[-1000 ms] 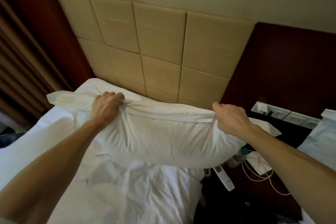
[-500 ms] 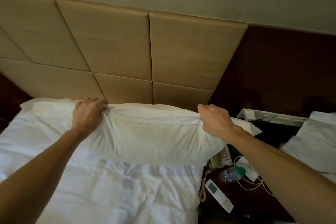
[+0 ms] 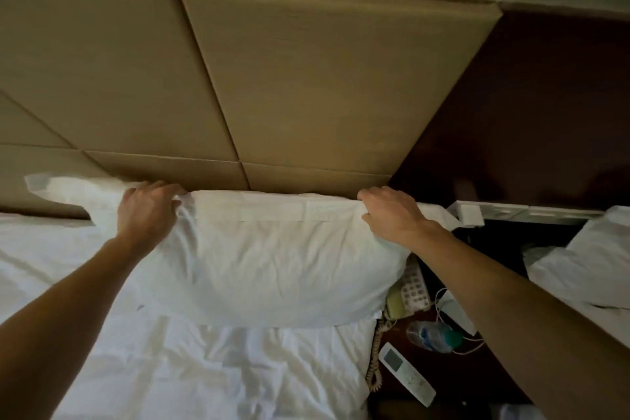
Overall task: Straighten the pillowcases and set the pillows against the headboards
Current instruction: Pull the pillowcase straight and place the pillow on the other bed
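Observation:
A white pillow point(image 3: 272, 262) in a creased pillowcase stands on its long edge on the bed, its top edge against the tan padded headboard point(image 3: 306, 85). My left hand point(image 3: 146, 211) grips the top edge near the left end, bunching the fabric. My right hand point(image 3: 392, 215) grips the top edge at the right end. A flap of the pillowcase point(image 3: 51, 184) sticks out to the left past my left hand.
White rumpled bedding point(image 3: 170, 368) covers the mattress below. On the right, a dark nightstand point(image 3: 460, 378) holds a corded phone point(image 3: 409, 290), a water bottle point(image 3: 433, 334), a remote point(image 3: 405, 375) and cables. Another white pillow point(image 3: 586, 269) lies at the far right.
Both hands have carried the pillow closer to the headboard until its top edge meets the panels. My view has moved in and down toward the bed head.

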A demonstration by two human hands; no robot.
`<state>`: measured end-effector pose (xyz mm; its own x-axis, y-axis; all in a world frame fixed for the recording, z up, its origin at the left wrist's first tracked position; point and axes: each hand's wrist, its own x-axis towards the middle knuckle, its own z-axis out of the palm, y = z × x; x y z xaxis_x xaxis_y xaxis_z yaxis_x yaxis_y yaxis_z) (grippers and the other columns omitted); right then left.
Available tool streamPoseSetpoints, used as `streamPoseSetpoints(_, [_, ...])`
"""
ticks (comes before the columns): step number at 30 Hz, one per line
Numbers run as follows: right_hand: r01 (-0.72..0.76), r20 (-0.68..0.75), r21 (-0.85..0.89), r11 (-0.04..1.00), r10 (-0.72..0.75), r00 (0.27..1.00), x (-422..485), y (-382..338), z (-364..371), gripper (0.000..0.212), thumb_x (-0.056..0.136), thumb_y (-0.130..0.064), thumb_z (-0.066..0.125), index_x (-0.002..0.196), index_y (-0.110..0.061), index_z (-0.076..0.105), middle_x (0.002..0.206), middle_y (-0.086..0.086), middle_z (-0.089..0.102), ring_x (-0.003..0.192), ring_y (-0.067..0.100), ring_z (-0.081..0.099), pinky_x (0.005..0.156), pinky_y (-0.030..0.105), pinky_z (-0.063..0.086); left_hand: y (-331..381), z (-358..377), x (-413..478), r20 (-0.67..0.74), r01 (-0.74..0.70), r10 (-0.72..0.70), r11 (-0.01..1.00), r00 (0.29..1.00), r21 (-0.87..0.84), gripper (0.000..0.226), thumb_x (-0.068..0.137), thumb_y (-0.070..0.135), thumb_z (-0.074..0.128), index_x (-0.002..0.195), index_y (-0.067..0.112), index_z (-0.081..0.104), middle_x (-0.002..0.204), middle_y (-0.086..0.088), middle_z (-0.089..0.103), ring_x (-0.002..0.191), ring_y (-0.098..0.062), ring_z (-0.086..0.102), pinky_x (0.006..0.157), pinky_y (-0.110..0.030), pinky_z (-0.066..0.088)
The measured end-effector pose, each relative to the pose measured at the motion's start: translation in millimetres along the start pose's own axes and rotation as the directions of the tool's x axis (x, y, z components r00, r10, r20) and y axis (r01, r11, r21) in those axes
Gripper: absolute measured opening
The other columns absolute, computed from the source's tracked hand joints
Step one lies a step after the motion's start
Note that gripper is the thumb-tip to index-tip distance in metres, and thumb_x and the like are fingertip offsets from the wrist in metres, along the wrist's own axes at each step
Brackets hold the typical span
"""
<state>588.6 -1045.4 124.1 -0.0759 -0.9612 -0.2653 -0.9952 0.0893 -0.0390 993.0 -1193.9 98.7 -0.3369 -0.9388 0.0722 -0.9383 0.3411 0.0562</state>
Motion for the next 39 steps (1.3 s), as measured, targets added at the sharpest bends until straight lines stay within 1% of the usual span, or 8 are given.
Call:
streamPoseSetpoints(5, [-0.099,0.145,0.097,0.990,0.084,0.986,17.1,25.5,9.8,0.029,0.094,-0.039,0.055,0.119,-0.025,0.060,0.113,-0.002,0.063,0.106,0.022,0.056,0.084,0.038,0.042,-3.2,5.2,14.3,0.107,-0.017,0.013,0.999,0.994,0.038,0.021,0.083,0.018,0.072,0.104,0.023,0.073,0.099,-0.005,0.074,0.093,-0.034,0.064,0.080,-0.046,0.047])
streamPoseSetpoints(8, [-0.073,0.086,0.115,0.991,0.063,0.994,15.5,17.5,14.0,0.004,0.093,-0.026,0.056,0.095,-0.023,0.059,0.096,-0.002,0.065,0.091,0.022,0.060,0.070,0.032,0.037,0.0,3.8,19.8,0.245,0.003,-0.010,1.000,0.969,0.030,0.026,0.086,0.026,0.069,0.112,0.028,0.072,0.110,-0.002,0.073,0.105,-0.030,0.063,0.088,-0.045,0.045])
streamPoseSetpoints(9, [-0.051,0.041,0.094,0.994,0.047,0.998,12.9,13.2,16.1,0.008,0.093,-0.021,0.055,0.086,-0.024,0.052,0.091,-0.001,0.064,0.085,0.022,0.060,0.066,0.031,0.035,1.6,3.8,19.2,0.256,0.004,-0.011,1.000,0.967,0.028,0.025,0.087,0.025,0.069,0.111,0.028,0.073,0.110,-0.002,0.073,0.104,-0.030,0.064,0.089,-0.044,0.045])
streamPoseSetpoints(13, [0.004,-0.073,0.039,0.999,-0.001,0.997,0.2,5.0,10.7,0.026,0.089,-0.007,0.054,0.080,-0.025,0.038,0.075,-0.004,0.053,0.071,0.021,0.057,0.060,0.031,0.032,6.3,-2.3,18.3,0.237,-0.032,0.016,0.998,0.971,0.063,0.017,0.088,0.024,0.069,0.104,0.025,0.076,0.106,-0.010,0.074,0.097,-0.034,0.068,0.088,-0.044,0.046])
streamPoseSetpoints(19, [-0.014,-0.017,0.060,0.998,0.015,1.000,-9.2,4.4,-35.8,0.019,0.086,-0.006,0.051,0.081,-0.024,0.047,0.073,-0.005,0.048,0.073,0.022,0.050,0.067,0.033,0.032,1.6,-44.3,31.6,0.155,0.011,-0.026,0.995,0.988,0.098,0.020,0.085,0.030,0.072,0.104,0.026,0.075,0.106,-0.017,0.073,0.088,-0.042,0.069,0.077,-0.048,0.055])
streamPoseSetpoints(24, [-0.008,-0.008,0.021,1.000,0.009,1.000,-28.8,9.0,-62.2,0.028,0.083,-0.006,0.053,0.069,-0.025,0.040,0.072,-0.005,0.047,0.072,0.021,0.050,0.067,0.033,0.034,11.1,-70.5,22.1,0.096,-0.008,-0.003,0.993,0.995,0.115,0.020,0.085,0.029,0.073,0.104,0.024,0.076,0.106,-0.019,0.072,0.093,-0.041,0.068,0.084,-0.046,0.049])
streamPoseSetpoints(34, [-0.101,-0.043,0.020,0.995,0.102,0.994,-60.1,25.3,-103.5,0.019,0.079,-0.005,0.054,0.074,-0.024,0.055,0.079,-0.002,0.058,0.072,0.018,0.055,0.057,0.031,0.031,28.9,-112.7,25.5,0.016,-0.091,0.089,0.986,0.996,0.138,0.020,0.090,0.036,0.065,0.106,0.029,0.074,0.110,-0.012,0.073,0.099,-0.034,0.067,0.089,-0.041,0.041])
streamPoseSetpoints(39, [-0.127,-0.076,0.000,0.992,0.127,0.989,-60.7,27.6,-119.9,0.021,0.077,-0.004,0.055,0.073,-0.025,0.055,0.080,-0.002,0.058,0.073,0.019,0.055,0.060,0.032,0.035,32.2,-121.7,30.7,-0.003,-0.114,0.116,0.981,0.993,0.159,0.019,0.091,0.036,0.064,0.107,0.031,0.074,0.108,-0.010,0.073,0.096,-0.033,0.068,0.088,-0.041,0.041])
